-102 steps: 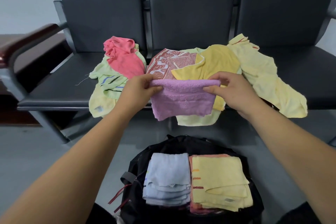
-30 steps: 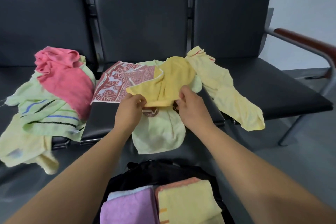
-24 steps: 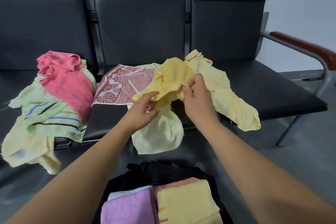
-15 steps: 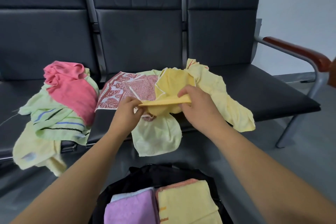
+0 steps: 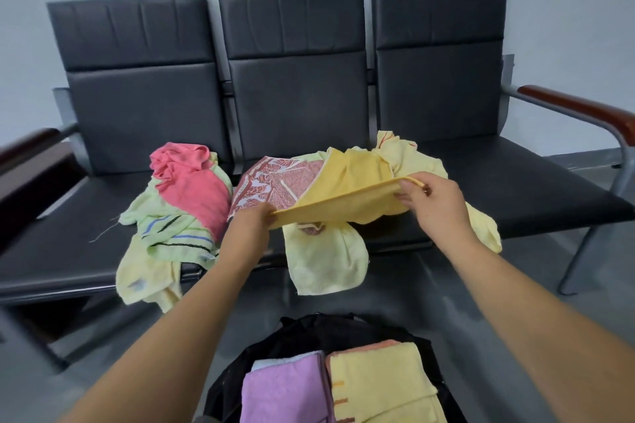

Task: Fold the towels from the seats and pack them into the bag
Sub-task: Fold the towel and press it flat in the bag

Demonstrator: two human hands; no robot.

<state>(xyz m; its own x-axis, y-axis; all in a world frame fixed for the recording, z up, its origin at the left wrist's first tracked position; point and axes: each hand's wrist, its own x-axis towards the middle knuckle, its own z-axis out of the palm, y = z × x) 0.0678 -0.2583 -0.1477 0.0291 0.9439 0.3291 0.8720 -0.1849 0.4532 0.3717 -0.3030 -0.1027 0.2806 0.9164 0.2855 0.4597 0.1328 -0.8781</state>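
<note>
Spanning the gap between both hands, a golden-yellow towel (image 5: 347, 189) is held taut just above the middle seat (image 5: 395, 244) of a black three-seat row. Its left corner is pinched by the left hand (image 5: 249, 220), its right corner is pinched between the thumb and fingers of the right hand (image 5: 433, 203), and its far part is draped on the other towels. Beneath it a red patterned towel (image 5: 275, 182) is spread, and a pale lime towel (image 5: 323, 261) is hung over the seat's front edge. A pale yellow towel (image 5: 412, 154) is laid to the right, reaching onto the right seat. On the left seat a pink towel (image 5: 192, 182) is piled on a green striped towel (image 5: 168, 227). On the floor below, a black bag (image 5: 309, 330) is seen open; a folded purple towel (image 5: 285, 391) and a folded yellow towel (image 5: 378, 385) are packed in it side by side, touching.
</note>
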